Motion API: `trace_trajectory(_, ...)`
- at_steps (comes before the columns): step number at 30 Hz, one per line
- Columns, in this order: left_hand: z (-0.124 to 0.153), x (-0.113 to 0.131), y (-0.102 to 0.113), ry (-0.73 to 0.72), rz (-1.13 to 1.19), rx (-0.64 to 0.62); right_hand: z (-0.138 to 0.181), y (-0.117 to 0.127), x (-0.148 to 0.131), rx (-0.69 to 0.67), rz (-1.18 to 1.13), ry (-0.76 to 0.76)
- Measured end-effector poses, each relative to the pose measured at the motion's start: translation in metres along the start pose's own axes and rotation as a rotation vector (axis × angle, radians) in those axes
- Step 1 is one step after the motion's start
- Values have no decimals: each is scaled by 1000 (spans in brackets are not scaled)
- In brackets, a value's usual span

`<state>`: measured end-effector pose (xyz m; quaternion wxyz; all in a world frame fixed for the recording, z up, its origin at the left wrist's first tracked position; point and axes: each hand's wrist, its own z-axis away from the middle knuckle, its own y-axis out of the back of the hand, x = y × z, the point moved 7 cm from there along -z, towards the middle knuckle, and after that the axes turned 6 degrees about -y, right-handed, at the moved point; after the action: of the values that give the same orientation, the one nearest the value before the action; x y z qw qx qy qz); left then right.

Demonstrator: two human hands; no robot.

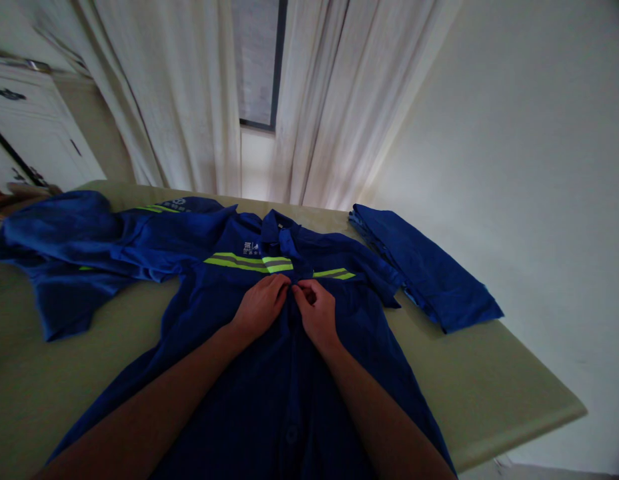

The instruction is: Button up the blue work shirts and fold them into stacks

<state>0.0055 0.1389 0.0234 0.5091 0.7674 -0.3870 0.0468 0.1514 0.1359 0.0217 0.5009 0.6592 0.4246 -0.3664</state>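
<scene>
We see blue work shirt spread flat at counter middle, collar toward far edge. White chest logo unreadable. Two yellow-green reflective stripes across chest. Our left hand and right hand meet at front placket, fingertips of both pinching fabric just below stripes. One crumpled blue garment at far left corner. One folded blue stack near right edge.
</scene>
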Motion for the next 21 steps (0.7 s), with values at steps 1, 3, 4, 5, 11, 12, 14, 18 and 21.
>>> trace_trajectory(1,0,-1,0,3,13,-7,1,1,-3,16,3,24)
trace_trajectory(3,0,-2,0,12,32,-25,2,5,-8,81,15,66)
trace_trajectory(4,0,-2,0,13,32,-38,3,8,-11,128,20,78)
trace_trajectory(5,0,-2,-1,6,25,-57,4,12,-12,173,26,86)
trace_trajectory(11,2,5,-4,-52,-32,-109,4,3,-12,96,168,145)
trace_trajectory(12,2,4,-1,-28,-10,-66,3,1,-10,75,200,138)
trace_trajectory(14,1,1,8,24,51,43,1,-1,-6,65,243,113)
trace_trajectory(18,1,-1,13,22,164,79,-1,1,-3,91,217,91)
trace_trajectory(21,0,-1,9,0,197,25,0,1,-5,73,183,95)
